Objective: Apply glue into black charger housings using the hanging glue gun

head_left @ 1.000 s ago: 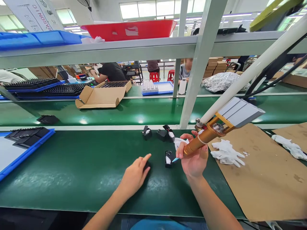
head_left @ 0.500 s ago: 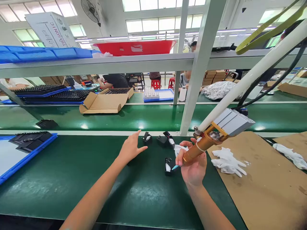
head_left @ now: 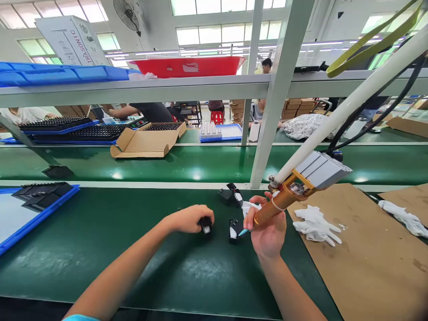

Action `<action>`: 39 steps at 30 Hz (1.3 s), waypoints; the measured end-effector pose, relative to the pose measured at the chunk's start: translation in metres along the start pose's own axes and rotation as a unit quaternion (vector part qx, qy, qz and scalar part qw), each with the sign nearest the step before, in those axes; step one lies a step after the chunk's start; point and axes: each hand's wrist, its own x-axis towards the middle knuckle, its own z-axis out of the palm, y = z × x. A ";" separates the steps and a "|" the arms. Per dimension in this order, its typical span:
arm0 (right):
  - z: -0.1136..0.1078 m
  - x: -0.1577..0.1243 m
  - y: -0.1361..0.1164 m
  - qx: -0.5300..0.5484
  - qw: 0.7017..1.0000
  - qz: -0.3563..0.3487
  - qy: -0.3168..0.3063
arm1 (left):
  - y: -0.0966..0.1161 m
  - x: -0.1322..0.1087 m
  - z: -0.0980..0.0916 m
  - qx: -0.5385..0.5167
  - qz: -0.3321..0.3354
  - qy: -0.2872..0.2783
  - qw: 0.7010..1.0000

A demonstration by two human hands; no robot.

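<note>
Readable lettering stands on the white box (head_left: 55, 33) at the upper left, above the blue tray (head_left: 96, 75): 7 capitals, "RASONIC", read upward along 1 side. What looks like a T precedes them, though it is hard to make out. Beside this word are outlined marks, characters or a drawing, and the neighbouring face bears small, illegible dark marks.

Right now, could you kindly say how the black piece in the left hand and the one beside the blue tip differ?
The left hand grips one black piece; the tip-side piece lies ungripped on the bench. The hand partly covers the gripped piece; the tip-side piece is largely uncovered. Both show white against black.
</note>
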 end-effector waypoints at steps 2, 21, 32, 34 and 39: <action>0.000 0.001 0.000 -0.002 1.000 -0.001 0.001 | 0.012 -0.005 0.006 0.000 0.067 -0.033 0.997; 0.004 -0.002 -0.001 -0.003 1.000 0.006 0.000 | 0.041 -0.030 0.116 -0.246 -0.175 0.329 0.895; 0.024 -0.009 0.001 -0.004 1.000 0.018 -0.004 | 0.039 -0.043 0.131 -0.201 -0.147 0.382 0.890; 0.029 -0.011 0.002 -0.005 1.000 0.026 -0.004 | 0.039 -0.047 0.131 -0.179 -0.140 0.331 0.916; 0.037 -0.018 0.004 -0.007 0.999 0.032 0.000 | 0.042 -0.047 0.131 -0.185 -0.150 0.300 0.924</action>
